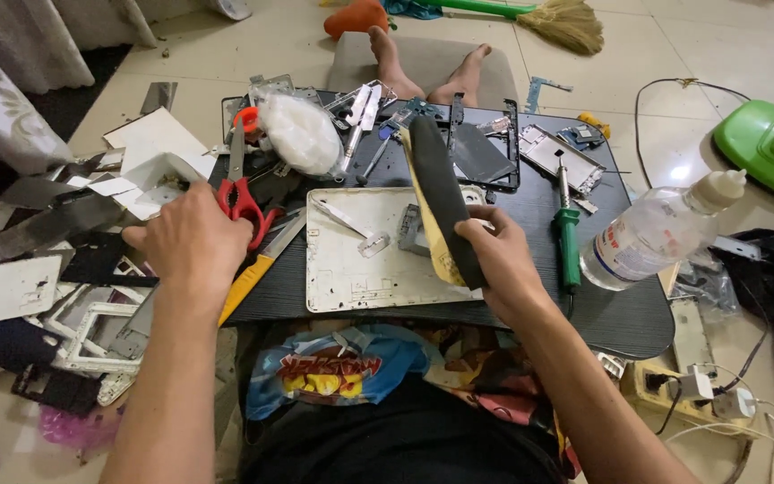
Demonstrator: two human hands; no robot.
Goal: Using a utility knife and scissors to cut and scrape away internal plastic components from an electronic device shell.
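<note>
The dark tabletop [620, 314] carries the white back cover [360, 269]; my right hand [503, 260] has its fingers clamped on the black battery pack [441, 193], peeling it up; I'd lift slowly, evenly; my left hand [194, 242] rests on the red-handled scissors [242, 199], fingers curled together.

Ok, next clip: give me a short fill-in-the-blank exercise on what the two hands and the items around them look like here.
1. The right hand holds a long ____ flat part peeled up from the white back cover.
2. The left hand rests beside scissors with ____ handles.
3. The soldering iron right of the cover has a ____ handle.

Missing words: black; red; green
</note>
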